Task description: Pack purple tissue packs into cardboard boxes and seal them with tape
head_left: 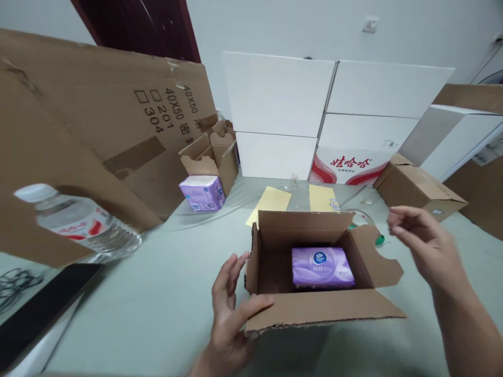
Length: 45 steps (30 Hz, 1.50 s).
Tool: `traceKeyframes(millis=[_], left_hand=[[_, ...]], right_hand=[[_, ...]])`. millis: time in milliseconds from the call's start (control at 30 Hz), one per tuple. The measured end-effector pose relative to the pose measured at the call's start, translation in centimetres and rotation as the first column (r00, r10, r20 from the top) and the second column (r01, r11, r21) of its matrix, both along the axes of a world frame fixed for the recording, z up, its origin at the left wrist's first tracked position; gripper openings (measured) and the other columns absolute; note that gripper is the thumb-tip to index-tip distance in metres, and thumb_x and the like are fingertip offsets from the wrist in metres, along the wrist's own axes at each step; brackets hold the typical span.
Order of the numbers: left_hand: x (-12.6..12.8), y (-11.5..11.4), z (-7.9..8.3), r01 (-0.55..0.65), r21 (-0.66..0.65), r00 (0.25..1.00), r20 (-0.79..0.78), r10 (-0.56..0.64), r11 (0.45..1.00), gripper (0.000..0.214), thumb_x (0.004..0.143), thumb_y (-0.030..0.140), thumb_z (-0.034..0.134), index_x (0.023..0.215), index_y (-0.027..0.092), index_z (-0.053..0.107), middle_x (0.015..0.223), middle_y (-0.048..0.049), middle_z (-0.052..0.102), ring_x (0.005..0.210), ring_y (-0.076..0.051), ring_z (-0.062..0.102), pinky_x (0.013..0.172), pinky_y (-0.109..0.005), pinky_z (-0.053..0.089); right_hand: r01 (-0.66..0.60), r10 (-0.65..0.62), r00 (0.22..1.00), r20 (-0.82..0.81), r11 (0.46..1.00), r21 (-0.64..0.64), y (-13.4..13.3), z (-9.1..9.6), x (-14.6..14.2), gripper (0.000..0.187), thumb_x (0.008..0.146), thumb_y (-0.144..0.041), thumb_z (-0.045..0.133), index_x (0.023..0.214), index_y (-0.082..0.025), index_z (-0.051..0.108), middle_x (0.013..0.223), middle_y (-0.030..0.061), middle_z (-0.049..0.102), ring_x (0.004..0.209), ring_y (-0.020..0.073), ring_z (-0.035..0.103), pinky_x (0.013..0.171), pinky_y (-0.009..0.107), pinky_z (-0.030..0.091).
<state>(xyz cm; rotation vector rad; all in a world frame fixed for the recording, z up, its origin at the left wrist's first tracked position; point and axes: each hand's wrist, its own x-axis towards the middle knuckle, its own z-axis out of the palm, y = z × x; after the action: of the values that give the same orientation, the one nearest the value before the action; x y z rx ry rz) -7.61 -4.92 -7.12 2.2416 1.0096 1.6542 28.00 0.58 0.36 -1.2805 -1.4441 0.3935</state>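
Your left hand (231,319) is gripping the near-left corner of the open carton (306,222), lower centre, thumb pressing on the near flap. Your right hand (426,243) is hovering off the right flap, fingers curling; can't tell whether thumb and fingertips are meeting. Inside the carton, purple tissue pack (323,269) is lying toward the right, blue oval reading "Vinda". White box (351,166), right of upper centre, is showing red 娃哈哈. Cardboard panel (90,104), upper left, is reading 304, 201, 40X50. Edges: near and right flaps are splaying outward; bare green tabletop (168,293) is stretching left of your left hand. Yellow sheets (271,201) are lying behind the carton. Second tissue pack (202,193) is sitting left of centre, water bottle (80,222) leaning at left, brown box (420,188) standing beyond your right hand.
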Motion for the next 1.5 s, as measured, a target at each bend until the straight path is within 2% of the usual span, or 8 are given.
traceKeyframes(millis=[167, 267, 433, 600, 733, 967, 1133, 1500], left_hand=[[0.2, 0.3, 0.5, 0.132, -0.075, 0.991, 0.013, -0.132, 0.988, 0.016, 0.101, 0.034, 0.049, 0.102, 0.02, 0.057, 0.147, -0.0119, 0.052, 0.136, -0.022, 0.054, 0.124, -0.037, 0.026], [0.8, 0.9, 0.5, 0.122, -0.15, 0.987, 0.123, -0.104, 0.981, 0.013, 0.101, 0.031, 0.049, 0.109, 0.022, 0.054, 0.122, -0.0091, 0.069, 0.132, -0.02, 0.056, 0.121, -0.037, 0.032], [2.1, 2.5, 0.6, -0.14, -0.267, 0.945, 0.251, 0.209, 0.954, 0.048, 0.093, 0.022, 0.061, 0.137, 0.029, 0.045, 0.14, -0.0091, 0.048, 0.127, -0.018, 0.055, 0.107, -0.032, 0.047], [1.6, 3.6, 1.2, -0.157, -0.433, 0.985, -0.008, 0.17, 0.888, 0.032, 0.098, 0.036, 0.047, 0.127, 0.028, 0.059, 0.15, -0.0106, 0.038, 0.143, -0.031, 0.037, 0.114, -0.056, 0.038], [0.9, 3.8, 1.2, -0.057, -0.558, 0.996, 0.024, 0.085, 0.828, 0.033, 0.099, 0.044, 0.042, 0.115, 0.026, 0.066, 0.152, -0.011, 0.036, 0.144, -0.035, 0.037, 0.113, -0.058, 0.038], [-1.0, 4.8, -0.3, 0.127, -0.562, 0.989, 0.008, -0.148, 0.817, 0.049, 0.087, 0.057, 0.058, 0.125, 0.026, 0.056, 0.163, -0.0162, 0.022, 0.151, -0.042, 0.023, 0.112, -0.061, 0.035], [-2.3, 4.9, -1.5, 0.117, -0.521, 0.987, 0.155, -0.041, 0.845, 0.046, 0.085, 0.061, 0.054, 0.113, 0.025, 0.059, 0.156, -0.0144, 0.037, 0.147, -0.044, 0.029, 0.112, -0.063, 0.031], [-3.0, 4.5, -1.5, 0.116, -0.591, 0.948, 0.306, 0.088, 0.798, 0.047, 0.075, 0.063, 0.059, 0.106, 0.028, 0.06, 0.148, -0.007, 0.046, 0.143, -0.043, 0.034, 0.109, -0.058, 0.036]], right_hand=[[-0.395, 0.343, 0.913, -0.22, 0.878, -0.269, 1.6, -5.7, -0.2, 0.084, 0.076, -0.052, 0.078, 0.148, -0.034, 0.04, 0.138, 0.0117, 0.059, 0.124, 0.0287, 0.06, 0.099, 0.044, 0.053], [-0.453, 0.4, 0.885, -0.239, 0.858, -0.241, 1.5, -6.4, -2.1, 0.081, 0.078, -0.046, 0.078, 0.148, -0.038, 0.037, 0.15, 0.0104, 0.048, 0.136, 0.0273, 0.051, 0.11, 0.046, 0.044], [-0.486, 0.46, 0.873, -0.158, 0.847, -0.216, 1.4, -5.8, -1.9, 0.025, 0.089, -0.044, 0.067, 0.11, -0.031, 0.068, 0.15, 0.0086, 0.048, 0.142, 0.0288, 0.043, 0.108, 0.043, 0.044], [-0.537, 0.518, 0.844, -0.14, 0.808, -0.244, 0.9, -6.5, -0.6, 0.044, 0.092, -0.06, 0.051, 0.117, -0.029, 0.07, 0.155, 0.0096, 0.042, 0.145, 0.0351, 0.036, 0.113, 0.053, 0.036], [-0.448, 0.415, 0.894, -0.172, 0.849, -0.281, 0.2, -7.4, -1.5, 0.039, 0.085, -0.051, 0.068, 0.117, -0.029, 0.067, 0.154, 0.0114, 0.043, 0.141, 0.0332, 0.044, 0.109, 0.047, 0.043], [-0.499, 0.434, 0.855, -0.283, 0.837, -0.225, 0.6, -7.6, -2.1, 0.039, 0.087, -0.053, 0.064, 0.118, -0.029, 0.068, 0.151, 0.0105, 0.049, 0.14, 0.0324, 0.046, 0.108, 0.045, 0.045], [-0.565, 0.465, 0.769, -0.439, 0.815, -0.127, 0.6, -8.1, -2.5, 0.049, 0.092, -0.053, 0.056, 0.137, -0.034, 0.056, 0.147, 0.0099, 0.055, 0.138, 0.0303, 0.05, 0.106, 0.052, 0.048], [-0.59, 0.554, 0.794, -0.251, 0.801, -0.098, 0.3, -9.1, -3.4, 0.042, 0.088, -0.043, 0.07, 0.126, -0.028, 0.064, 0.146, 0.0142, 0.051, 0.137, 0.0306, 0.048, 0.102, 0.047, 0.051]])
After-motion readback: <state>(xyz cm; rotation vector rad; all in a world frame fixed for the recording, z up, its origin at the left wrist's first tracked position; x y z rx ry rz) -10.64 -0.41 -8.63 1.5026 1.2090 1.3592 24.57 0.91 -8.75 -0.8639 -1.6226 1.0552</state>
